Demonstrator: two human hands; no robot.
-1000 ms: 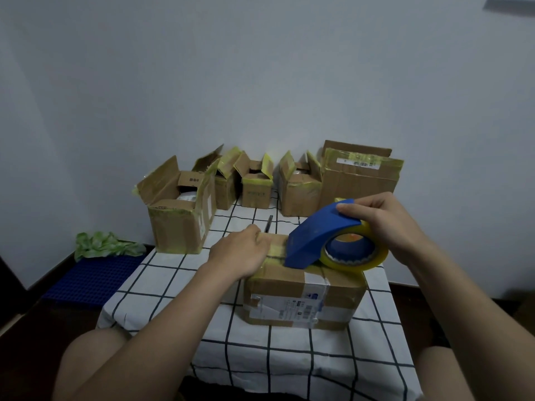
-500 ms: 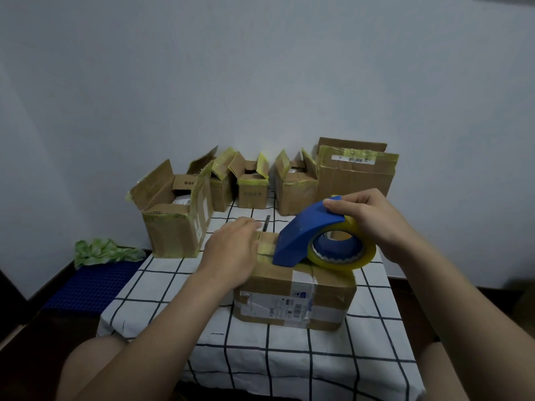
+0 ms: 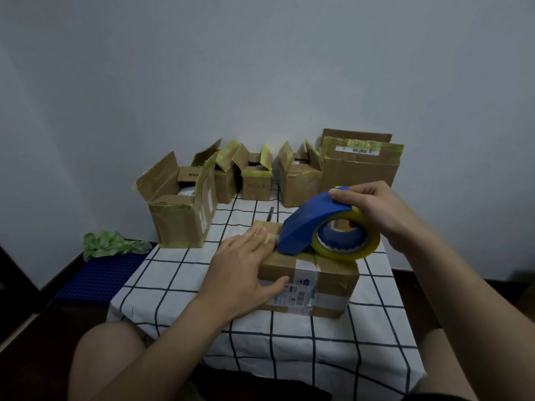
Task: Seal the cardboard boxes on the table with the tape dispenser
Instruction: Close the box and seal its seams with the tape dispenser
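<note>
Box (image 3: 333, 274) on table (image 3: 289, 351), probably light, stiff-walled, flaps springy. Left hand (image 3: 240, 270) flat, pressing top down. Right hand (image 3: 376, 209) wrapped over dispenser (image 3: 304, 224) hood, likely the surest hold, nose on box top.

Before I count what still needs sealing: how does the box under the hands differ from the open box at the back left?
The near box has its flaps shut; the back-left box has them standing open. The near box is low, with a white label; the back-left box is taller, with yellowish tape scraps. The left hand and the tape dispenser rest on the near box; no hand touches the back-left box. Both are brown cardboard.
</note>
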